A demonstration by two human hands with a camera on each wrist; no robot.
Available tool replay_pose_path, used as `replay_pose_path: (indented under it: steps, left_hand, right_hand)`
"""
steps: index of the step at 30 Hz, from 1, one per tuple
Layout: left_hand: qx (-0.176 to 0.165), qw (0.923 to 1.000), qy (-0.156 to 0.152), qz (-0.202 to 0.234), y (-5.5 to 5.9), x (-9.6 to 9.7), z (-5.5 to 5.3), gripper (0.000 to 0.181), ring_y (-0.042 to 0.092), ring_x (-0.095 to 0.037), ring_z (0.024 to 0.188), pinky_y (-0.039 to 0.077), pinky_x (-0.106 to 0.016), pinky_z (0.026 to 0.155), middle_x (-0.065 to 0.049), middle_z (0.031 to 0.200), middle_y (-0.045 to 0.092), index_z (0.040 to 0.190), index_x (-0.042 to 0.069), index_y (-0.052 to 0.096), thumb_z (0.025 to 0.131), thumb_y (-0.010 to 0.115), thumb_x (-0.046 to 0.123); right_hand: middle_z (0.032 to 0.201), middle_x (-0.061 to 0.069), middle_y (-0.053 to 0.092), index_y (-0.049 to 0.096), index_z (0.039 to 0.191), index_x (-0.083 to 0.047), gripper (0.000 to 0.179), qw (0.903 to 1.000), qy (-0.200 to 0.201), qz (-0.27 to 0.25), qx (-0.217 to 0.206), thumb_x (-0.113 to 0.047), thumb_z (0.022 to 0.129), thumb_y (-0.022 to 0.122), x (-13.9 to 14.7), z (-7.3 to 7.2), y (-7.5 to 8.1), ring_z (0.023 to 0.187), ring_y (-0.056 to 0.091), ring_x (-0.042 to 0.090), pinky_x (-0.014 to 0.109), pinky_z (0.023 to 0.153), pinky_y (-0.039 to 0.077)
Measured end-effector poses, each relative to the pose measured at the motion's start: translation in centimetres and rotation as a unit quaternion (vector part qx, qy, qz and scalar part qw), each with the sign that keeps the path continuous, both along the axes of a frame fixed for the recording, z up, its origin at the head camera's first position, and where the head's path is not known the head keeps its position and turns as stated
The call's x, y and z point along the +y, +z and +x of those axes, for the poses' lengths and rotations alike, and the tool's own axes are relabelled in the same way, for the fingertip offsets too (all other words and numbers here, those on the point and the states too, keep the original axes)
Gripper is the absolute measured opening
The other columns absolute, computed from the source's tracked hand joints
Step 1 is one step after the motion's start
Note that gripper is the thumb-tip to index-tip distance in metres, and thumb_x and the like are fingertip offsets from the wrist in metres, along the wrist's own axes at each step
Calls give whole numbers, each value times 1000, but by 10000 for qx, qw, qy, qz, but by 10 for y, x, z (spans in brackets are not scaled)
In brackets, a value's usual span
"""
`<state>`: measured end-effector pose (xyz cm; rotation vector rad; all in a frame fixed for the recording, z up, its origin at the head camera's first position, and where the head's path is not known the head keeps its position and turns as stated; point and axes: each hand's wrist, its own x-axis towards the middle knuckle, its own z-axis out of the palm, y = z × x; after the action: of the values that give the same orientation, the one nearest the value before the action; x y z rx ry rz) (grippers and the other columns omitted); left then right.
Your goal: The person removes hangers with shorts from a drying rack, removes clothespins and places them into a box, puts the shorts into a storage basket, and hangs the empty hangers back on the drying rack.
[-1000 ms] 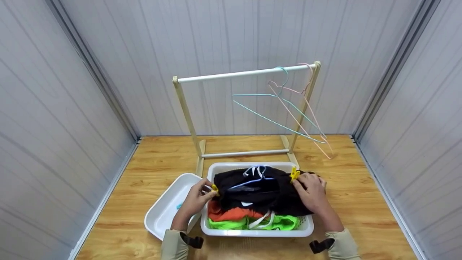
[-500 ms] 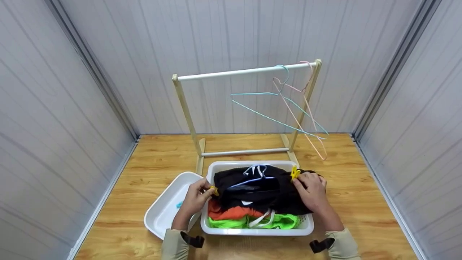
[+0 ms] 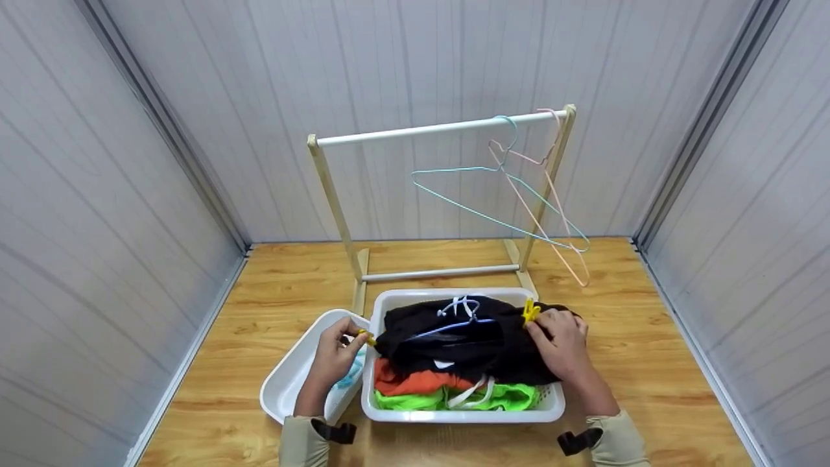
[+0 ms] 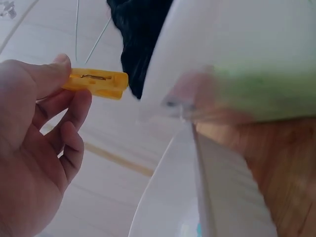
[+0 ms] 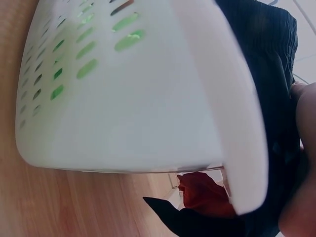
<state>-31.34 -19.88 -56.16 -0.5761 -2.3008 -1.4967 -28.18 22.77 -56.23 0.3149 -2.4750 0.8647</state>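
Note:
Black pants point(image 3: 447, 360) with a gathered waistband and white drawstrings lie atop the white laundry basket point(image 3: 463, 416). A blue hanger point(image 3: 472, 319) sits in their waist opening. My left hand point(image 3: 337, 350) pinches a yellow clothespin point(image 4: 96, 83) between thumb and fingers. That clothespin's far end is right at the pants' left corner, just over the basket's left rim. Another yellow clothespin point(image 3: 531, 312) stands at the waistband's right side. My right hand point(image 3: 559, 337) grips the pants there, thumb close below that clothespin. In the right wrist view, the hand is mostly cut off at the edge.
Orange cloth point(image 3: 415, 383) and bright green cloth point(image 3: 506, 397) lie under the pants. A white tray point(image 3: 275, 389) with light-blue pieces stands at the basket's left. Behind, a drying rack point(image 3: 415, 131) carries a turquoise hanger point(image 3: 454, 202) and a pink hanger point(image 3: 563, 259).
My left hand has moved left with its yellow clothespin, and the pants' left corner now reaches further left. More light-blue pieces show in the tray. My right hand has stayed in place.

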Motion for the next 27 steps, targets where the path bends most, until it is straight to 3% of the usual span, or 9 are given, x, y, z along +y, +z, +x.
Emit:
replay_pose_path:
  steps: [4,8,10,15,18,22,27]
  left_hand:
    - [-327,9987,398,-34,-3,-12,-1,20,61,-20,82,51,-44,72,-3,82,62,80,8,55,84,74,0]
    - [-836,9934,780,-83,-4,-22,0,18,63,-24,85,52,-40,71,-7,87,61,91,5,54,87,72,5]
    - [-915,9905,1013,-180,-7,-26,0,19,62,-23,81,51,-34,68,-8,87,61,95,3,56,87,73,7]
    - [-777,9838,1414,-785,-15,-32,0,26,58,-23,78,50,-37,69,-10,88,62,102,-3,65,82,78,7]
    - [-982,9743,1637,-1192,-19,-35,0,31,58,-24,79,50,-39,70,-11,91,62,107,-5,67,80,79,6]
    - [-1289,9659,1757,-1399,-23,-37,2,37,60,-27,84,51,-42,74,-13,95,62,114,-6,66,79,77,2]
    - [-1356,9655,1798,-1307,-22,-38,3,42,63,-33,85,51,-45,76,-17,98,64,117,-7,64,77,77,-1]
  right_hand:
    - [97,4,63,70,92,-14,14,10000,8,-30,-94,-24,95,62,1,-2,1,101,51,32,61,95,21]
    - [97,4,63,70,92,-15,14,9999,0,-41,-143,-25,96,62,1,-2,0,101,51,32,61,95,20]
    - [97,4,63,70,92,-14,14,9999,-3,-45,-111,-25,95,62,1,-2,0,100,51,32,61,95,20]
    - [96,5,64,71,93,-12,14,10000,-21,-52,-14,-24,94,63,-1,-2,1,99,52,32,60,94,21]
    - [96,4,63,70,93,-12,15,10000,-8,-15,6,-24,95,62,-2,-3,1,99,52,32,60,94,21]
    - [93,3,62,70,91,-12,13,10000,8,3,70,-23,94,63,-3,-1,-1,98,52,31,60,92,22]
    - [93,3,63,70,91,-12,11,9999,-9,30,148,-21,93,64,-1,-2,0,96,52,31,60,92,23]
